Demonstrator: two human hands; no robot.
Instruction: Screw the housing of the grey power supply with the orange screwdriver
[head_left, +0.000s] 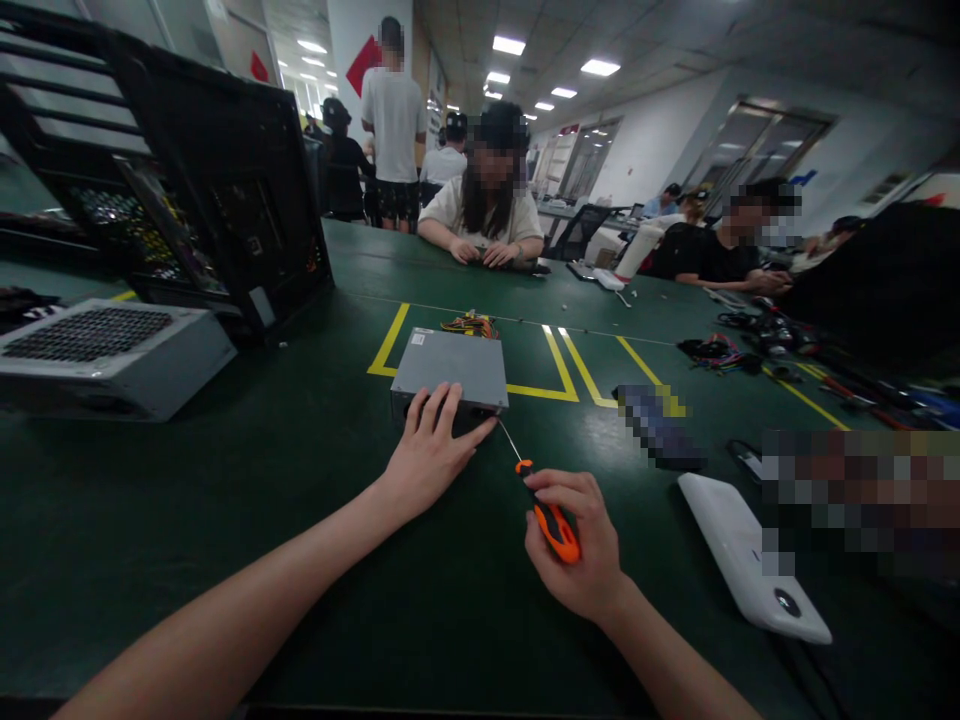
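Note:
A grey computer power supply lies on the green table, with a bundle of coloured cables behind it. My left hand rests on its near edge, fingers spread over the top and front face, the thumb toward the right front corner. In my right hand is an orange and black screwdriver. Its thin shaft slants up and left, and the tip reaches the lower right front corner of the power supply, close to my left thumb. Whether the tip sits in a screw is too small to tell.
Left stand a second power supply and a black computer case. Yellow tape marks the table. To the right lie a white power bank-like device, a dark blurred object and cables. A person sits opposite.

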